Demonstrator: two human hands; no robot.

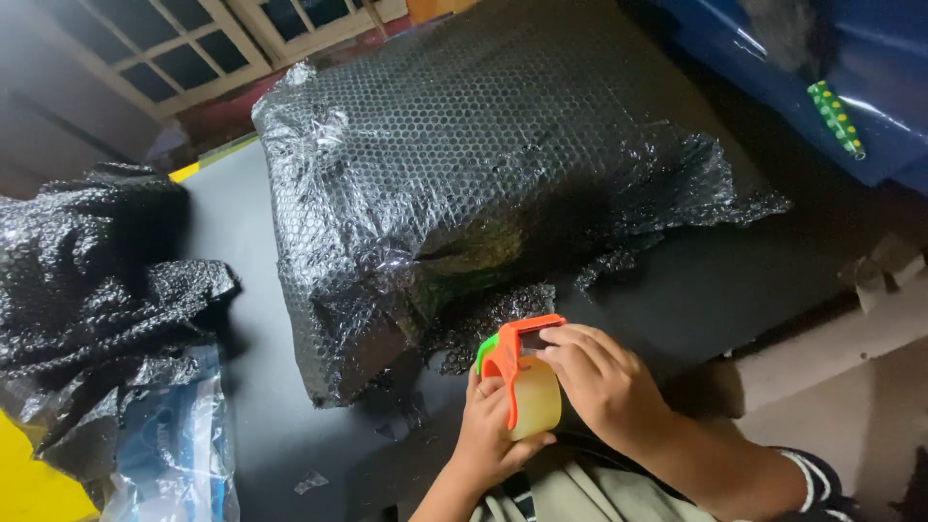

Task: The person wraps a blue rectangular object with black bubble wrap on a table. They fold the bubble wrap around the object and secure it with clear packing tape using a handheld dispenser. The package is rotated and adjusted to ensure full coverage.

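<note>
A view from above, looking down at two bare hands working at a dark table. Both hands hold a tape dispenser close to the person's body, at the near edge of the table. The dispenser has an orange frame with a small green tab at its upper left, and it carries a roll of pale, clear tape.

The left hand grips the dispenser from below, its fingers curled through the frame and its thumb pressed against the roll. The right hand comes in from the right and closes over the roll, with its fingertips resting at the top of the orange frame. Both hands are clamped on the dispenser.

Just beyond the hands lies a large bundle wrapped in black bubble wrap, filling the middle of the table; a loose flap of the wrap hangs just beside the dispenser. More crumpled black bubble wrap is heaped at the left, with a clear plastic bag below it. A blue surface shows at the upper right, well apart from the hands.
</note>
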